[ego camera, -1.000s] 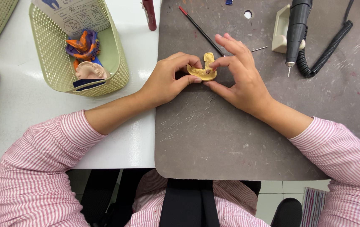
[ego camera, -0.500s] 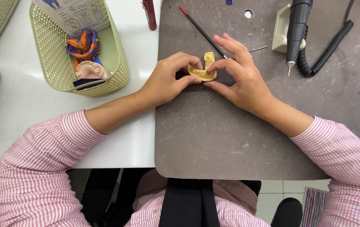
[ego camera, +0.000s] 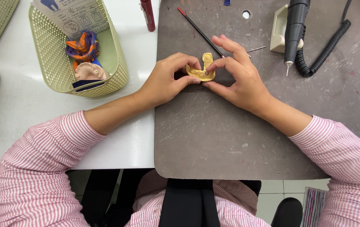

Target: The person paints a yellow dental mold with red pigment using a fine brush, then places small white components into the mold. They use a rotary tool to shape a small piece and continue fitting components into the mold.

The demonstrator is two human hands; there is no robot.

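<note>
both hands stay as they were a second ago, left hand and right hand pinching the yellow dental cast over the grey mat on the table.

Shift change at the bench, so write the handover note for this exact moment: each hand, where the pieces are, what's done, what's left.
Left hand: pinches the left side of the yellow dental cast, held over the grey work mat.
Right hand: fingertips grip the cast's right side.
Nearby: black handpiece lies in its holder, untouched; thin black brush lies beyond the cast; green basket holds a pink cast and an orange-and-purple piece.
Done: cast is out on the mat, in both hands.
Left: no tool is picked up yet; what work on the cast remains cannot be told.
</note>
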